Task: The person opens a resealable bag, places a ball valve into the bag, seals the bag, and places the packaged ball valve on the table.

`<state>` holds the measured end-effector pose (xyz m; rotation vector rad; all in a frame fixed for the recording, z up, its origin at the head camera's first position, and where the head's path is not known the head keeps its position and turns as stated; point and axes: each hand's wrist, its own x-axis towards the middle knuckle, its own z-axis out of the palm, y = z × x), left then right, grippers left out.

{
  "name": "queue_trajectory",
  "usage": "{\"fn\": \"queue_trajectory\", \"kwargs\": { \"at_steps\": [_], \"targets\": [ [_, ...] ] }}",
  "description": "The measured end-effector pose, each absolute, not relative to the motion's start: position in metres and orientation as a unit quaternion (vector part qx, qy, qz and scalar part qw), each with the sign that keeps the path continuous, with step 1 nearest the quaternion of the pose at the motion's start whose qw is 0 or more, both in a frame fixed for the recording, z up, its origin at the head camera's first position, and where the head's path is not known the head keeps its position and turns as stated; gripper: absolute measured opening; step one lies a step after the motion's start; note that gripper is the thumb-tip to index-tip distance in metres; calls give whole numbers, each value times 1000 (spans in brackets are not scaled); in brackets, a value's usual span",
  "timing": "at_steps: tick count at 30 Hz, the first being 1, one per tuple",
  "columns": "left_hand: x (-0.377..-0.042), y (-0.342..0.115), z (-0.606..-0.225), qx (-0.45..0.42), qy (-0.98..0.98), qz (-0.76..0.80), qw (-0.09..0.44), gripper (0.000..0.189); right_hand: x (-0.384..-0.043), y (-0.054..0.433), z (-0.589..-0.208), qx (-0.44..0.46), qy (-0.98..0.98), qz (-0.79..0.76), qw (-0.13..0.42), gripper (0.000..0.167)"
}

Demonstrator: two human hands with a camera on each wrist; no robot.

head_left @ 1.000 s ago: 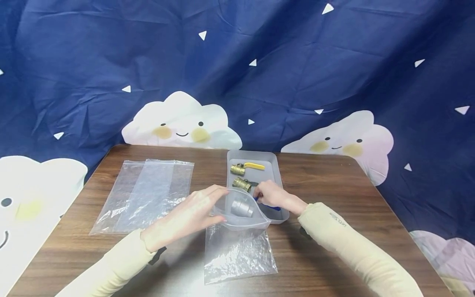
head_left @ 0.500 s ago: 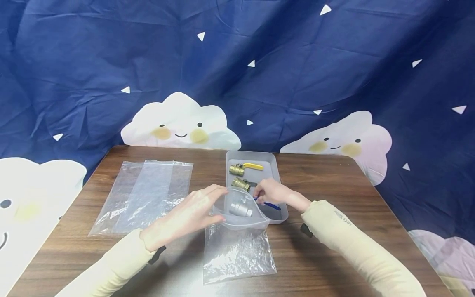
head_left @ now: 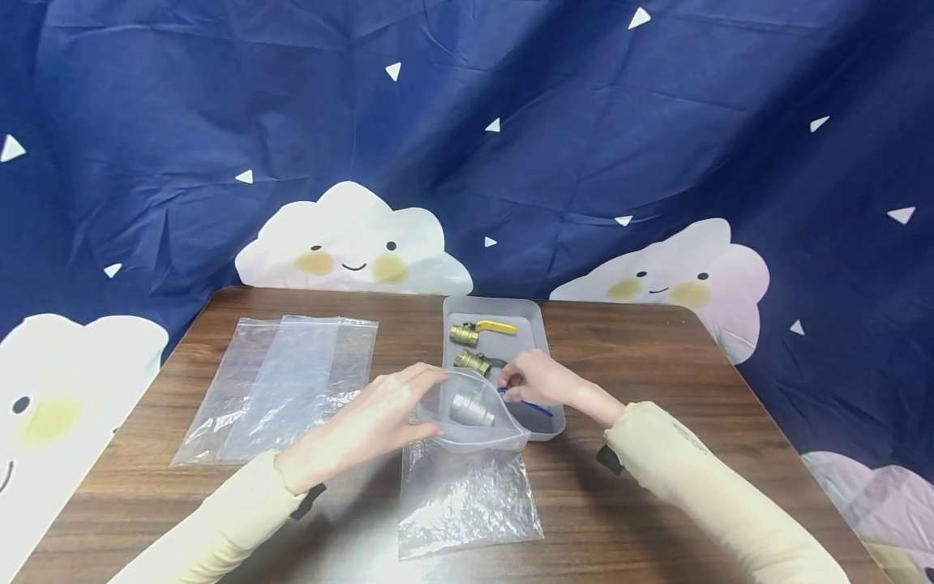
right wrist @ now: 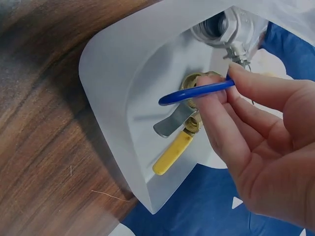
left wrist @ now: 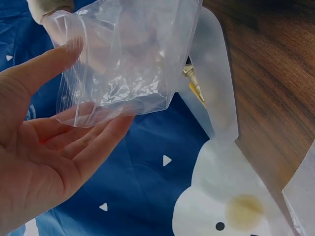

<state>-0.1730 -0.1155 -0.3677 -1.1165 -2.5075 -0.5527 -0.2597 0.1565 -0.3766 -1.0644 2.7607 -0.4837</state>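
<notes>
My right hand (head_left: 536, 377) pinches the blue lever (right wrist: 197, 92) of a silver ball valve (right wrist: 224, 29) between thumb and fingers. In the head view the valve's body shows within the outline of a clear zip bag's mouth. My left hand (head_left: 375, 414) keeps this zip bag (head_left: 470, 503) spread wide, thumb at its near edge and extended fingers at its far edge. In the left wrist view the thumb shows partly through the plastic. Two brass ball valves, one with a yellow lever (head_left: 496, 327) and one with a grey lever (right wrist: 172, 122), lie in the tray behind.
The translucent plastic tray (head_left: 541, 332) stands at the table's back centre, its near end overlapped by the bag. More clear zip bags (head_left: 292, 381) lie overlapping on the left of the wooden table (head_left: 642, 357). A blue cloud-print cloth (head_left: 467, 122) hangs behind.
My right wrist and forearm have swung slightly to the right, and the blue lever looks more edge-on. My left hand and the bag have hardly moved.
</notes>
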Motion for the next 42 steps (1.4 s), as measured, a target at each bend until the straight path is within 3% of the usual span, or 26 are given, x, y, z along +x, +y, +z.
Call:
{"fn": "queue_trajectory", "kwargs": {
  "at_steps": [11,23,31,42],
  "targets": [
    [-174,-114,-369,-399,-876,-200,181,64,-251,170,-370,-306,932,-195,3,7],
    [-180,-113,-366,-393,-882,-201,168,61,-237,180,-319,-267,932,-239,-59,13],
    [-185,-112,-359,-390,-887,-194,153,60,-218,180,-286,-296,922,-226,-105,11],
    [-189,-108,-352,-372,-897,-207,118,51,-187,166,-262,-352,904,-221,-100,13]
  ]
}}
